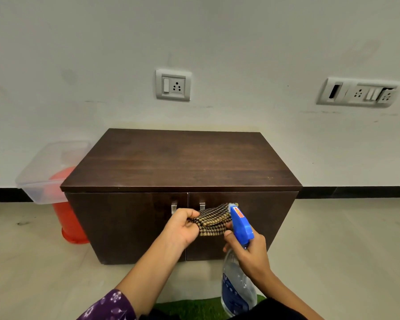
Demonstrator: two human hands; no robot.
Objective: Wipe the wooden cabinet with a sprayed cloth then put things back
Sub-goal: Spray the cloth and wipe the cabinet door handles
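Observation:
A low dark wooden cabinet (180, 160) with two doors and metal handles stands against the wall, its top bare. In front of its doors my left hand (183, 227) grips a checked brown-and-black cloth (214, 219). My right hand (247, 250) holds a clear spray bottle (237, 289) by its neck, fingers at the trigger. The bottle's blue spray head (241, 224) points at the cloth, almost touching it.
A clear plastic box (42, 181) rests on a red bucket (67, 227) just left of the cabinet. Two socket plates (173, 85) (358, 93) are on the white wall. A green mat (194, 308) lies on the tiled floor near me.

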